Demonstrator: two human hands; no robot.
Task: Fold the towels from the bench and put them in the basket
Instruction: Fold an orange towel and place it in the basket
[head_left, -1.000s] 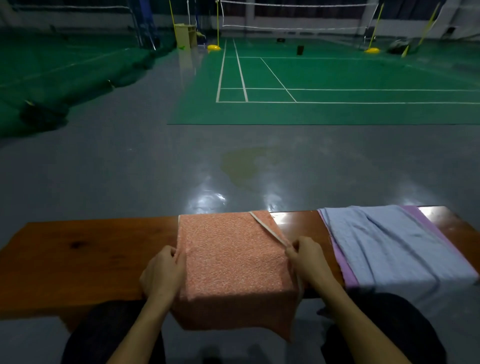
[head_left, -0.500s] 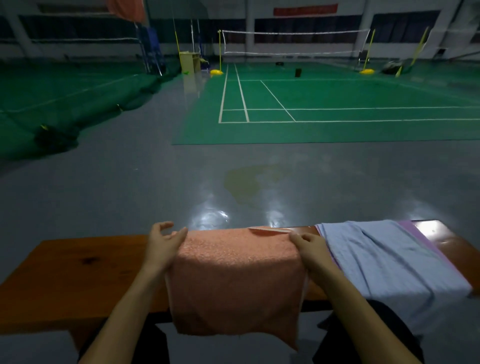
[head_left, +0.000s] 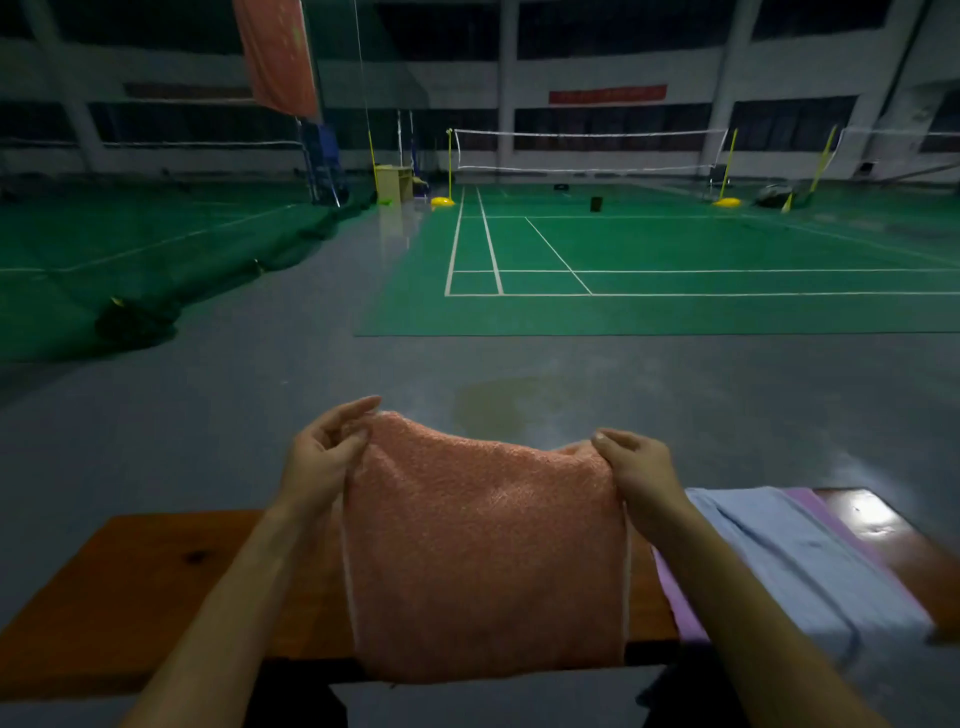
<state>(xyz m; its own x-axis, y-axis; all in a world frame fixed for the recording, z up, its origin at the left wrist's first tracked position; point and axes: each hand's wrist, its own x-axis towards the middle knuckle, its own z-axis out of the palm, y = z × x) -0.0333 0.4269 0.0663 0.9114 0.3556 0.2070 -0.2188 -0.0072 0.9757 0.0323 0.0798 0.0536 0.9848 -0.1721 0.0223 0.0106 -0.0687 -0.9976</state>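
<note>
Head view, dim sports hall. Salmon-orange terry towel (head_left: 483, 551) held up in the air in front of the person, hanging as a roughly square doubled panel; its top edge sags slightly in the middle between the two hands. Lower edge hangs in front of the near edge of the long brown wooden bench (head_left: 130, 582); whether it touches the bench cannot be told.

Left hand (head_left: 322, 457): pinches the towel's upper left corner between thumb and curled fingers; index finger extended up and forward, clear of the cloth.

Right hand (head_left: 634, 467): grips the upper right corner, thumb on top of the fabric, other fingers curled behind it and mostly hidden.

Both forearms reach in from the near edge of the frame, on either side of the towel.

On the right part of the bench: pale blue-grey towel (head_left: 795, 566) lying spread, draped over the near edge. A lilac-purple towel (head_left: 675, 597) lies beneath it, showing as strips along its left and far-right sides. Right end of the bench top bare, with a bright light reflection.

Basket: not visible in this view.

Surroundings: glossy grey floor (head_left: 208, 415) beyond the bench; green badminton court with white lines (head_left: 675, 249) far right; white net on yellow posts (head_left: 587, 150) at the far end.
</note>
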